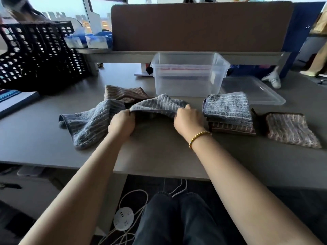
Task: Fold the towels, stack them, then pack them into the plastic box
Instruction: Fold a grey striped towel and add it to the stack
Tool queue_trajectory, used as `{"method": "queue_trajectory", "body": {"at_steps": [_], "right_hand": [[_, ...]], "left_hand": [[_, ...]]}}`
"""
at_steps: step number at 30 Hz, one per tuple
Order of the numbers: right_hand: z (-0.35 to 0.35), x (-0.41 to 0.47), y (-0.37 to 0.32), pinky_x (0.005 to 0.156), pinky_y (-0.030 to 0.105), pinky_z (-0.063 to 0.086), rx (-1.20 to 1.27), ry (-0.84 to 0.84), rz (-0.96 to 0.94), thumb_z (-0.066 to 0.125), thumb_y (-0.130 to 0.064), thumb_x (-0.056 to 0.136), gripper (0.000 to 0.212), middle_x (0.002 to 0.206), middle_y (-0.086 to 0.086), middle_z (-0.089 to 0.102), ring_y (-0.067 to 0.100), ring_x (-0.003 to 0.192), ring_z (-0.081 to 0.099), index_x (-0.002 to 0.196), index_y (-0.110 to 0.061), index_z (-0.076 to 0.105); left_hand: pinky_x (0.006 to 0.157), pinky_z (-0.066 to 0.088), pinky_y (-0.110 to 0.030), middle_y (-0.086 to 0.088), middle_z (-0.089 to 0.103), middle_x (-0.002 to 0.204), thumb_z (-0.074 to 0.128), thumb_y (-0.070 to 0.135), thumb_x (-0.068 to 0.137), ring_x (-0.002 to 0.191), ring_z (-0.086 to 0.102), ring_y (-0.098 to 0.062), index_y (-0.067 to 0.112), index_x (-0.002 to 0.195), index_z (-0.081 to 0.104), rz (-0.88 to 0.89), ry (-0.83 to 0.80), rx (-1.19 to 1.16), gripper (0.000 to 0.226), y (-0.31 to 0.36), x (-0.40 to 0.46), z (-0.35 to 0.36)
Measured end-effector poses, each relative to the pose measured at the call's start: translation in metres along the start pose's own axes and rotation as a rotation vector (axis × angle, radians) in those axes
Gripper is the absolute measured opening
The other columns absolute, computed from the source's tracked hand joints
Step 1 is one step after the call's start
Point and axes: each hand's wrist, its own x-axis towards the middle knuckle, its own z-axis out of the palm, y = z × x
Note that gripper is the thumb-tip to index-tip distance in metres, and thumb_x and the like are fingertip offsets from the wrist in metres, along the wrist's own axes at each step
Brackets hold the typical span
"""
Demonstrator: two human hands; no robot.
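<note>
A grey-blue striped towel is lifted off the desk in the middle, held by its near edge. My left hand grips its left corner and my right hand grips its right corner. Another grey-blue towel lies crumpled to the left, and a brown striped towel lies behind it. A stack of folded towels with a grey one on top sits to the right. One folded brown towel lies further right. The clear plastic box stands open behind the towels.
The box's clear lid lies flat to the right of the box. A black perforated crate stands at the back left. A brown partition closes off the desk's far side. Cables and a power strip lie on the floor by my legs.
</note>
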Motion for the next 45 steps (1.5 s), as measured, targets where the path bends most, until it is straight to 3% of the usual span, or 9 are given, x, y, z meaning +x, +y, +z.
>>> {"method": "queue_trajectory", "body": {"at_steps": [4,7,10,15,19,25,30,38,45], "right_hand": [[-0.019,0.031,-0.007,0.086,0.038,0.051,0.283,-0.100,0.133,0.044,-0.004,0.088,0.030,0.117,0.019,0.064,0.036,0.107,0.062,0.112,-0.005,0.063],[-0.028,0.070,-0.012,0.081,0.045,0.057,1.030,0.007,0.355,0.037,0.008,0.088,0.042,0.120,0.014,0.059,0.035,0.101,0.063,0.120,-0.006,0.060],[-0.047,0.090,-0.013,0.096,0.044,0.051,1.310,0.313,0.370,0.025,0.012,0.083,0.059,0.131,0.010,0.054,0.029,0.116,0.057,0.127,-0.011,0.057],[-0.033,0.064,-0.003,0.104,0.018,0.034,1.035,0.447,0.150,0.034,0.008,0.081,0.052,0.139,0.006,0.050,0.019,0.130,0.045,0.119,-0.012,0.063],[0.011,0.019,-0.001,0.110,0.033,0.028,0.532,0.489,0.084,0.041,-0.013,0.076,0.041,0.138,0.010,0.052,0.028,0.130,0.043,0.102,-0.007,0.072],[0.030,-0.015,0.006,0.102,0.036,0.042,0.294,-0.005,-0.092,0.044,-0.001,0.083,0.039,0.131,0.013,0.056,0.030,0.122,0.050,0.119,-0.003,0.059],[0.029,-0.024,0.017,0.071,0.031,0.042,0.583,0.088,0.127,0.047,-0.002,0.090,0.020,0.103,0.013,0.066,0.032,0.097,0.060,0.107,-0.009,0.056],[0.022,-0.019,0.027,0.061,0.026,0.032,1.011,0.316,0.301,0.062,-0.021,0.089,0.017,0.071,0.004,0.056,0.019,0.070,0.050,0.076,-0.011,0.055],[0.023,-0.026,0.029,0.071,0.036,0.044,0.487,0.197,0.289,0.043,-0.024,0.098,0.027,0.104,0.020,0.065,0.037,0.097,0.061,0.099,-0.001,0.058]], "left_hand": [[0.034,0.046,-0.019,-0.009,0.061,0.077,0.032,0.019,0.102,0.035,0.059,-0.007,0.010,0.111,0.055,-0.265,-0.151,-0.982,0.027,0.027,0.032,-0.005],[0.044,0.050,-0.019,0.002,0.060,0.080,0.035,0.015,0.101,0.048,0.063,-0.005,0.020,0.096,0.055,-0.181,-0.113,-1.175,0.022,0.049,0.052,-0.013],[0.051,0.043,-0.014,0.010,0.058,0.065,0.042,0.006,0.096,0.052,0.052,0.002,0.023,0.088,0.059,0.016,0.047,-1.227,0.026,0.069,0.072,-0.033],[0.081,0.048,-0.030,0.016,0.062,0.066,0.052,0.013,0.084,0.075,0.057,-0.007,0.022,0.085,0.067,0.113,0.235,-1.070,0.018,0.051,0.060,-0.025],[0.095,0.042,-0.035,0.000,0.067,0.097,0.046,0.014,0.083,0.102,0.058,-0.028,0.003,0.098,0.069,0.069,0.301,-0.708,0.030,0.015,0.012,0.010],[0.101,0.034,-0.030,-0.016,0.059,0.121,0.049,0.009,0.075,0.119,0.049,-0.034,0.001,0.092,0.070,0.204,0.203,-0.159,0.028,-0.010,-0.008,0.023],[0.085,0.045,-0.027,-0.009,0.070,0.105,0.058,0.012,0.083,0.101,0.063,-0.026,0.015,0.105,0.067,0.092,0.145,-0.293,0.023,-0.009,-0.015,0.016],[0.070,0.046,-0.023,-0.003,0.065,0.079,0.066,0.019,0.084,0.071,0.057,-0.011,0.008,0.090,0.069,0.120,0.281,-0.534,0.013,-0.013,-0.014,0.006],[0.066,0.042,-0.012,0.010,0.061,0.071,0.067,0.023,0.084,0.062,0.052,0.005,0.015,0.087,0.069,0.131,0.043,-0.637,0.009,-0.016,-0.015,0.005]]}}
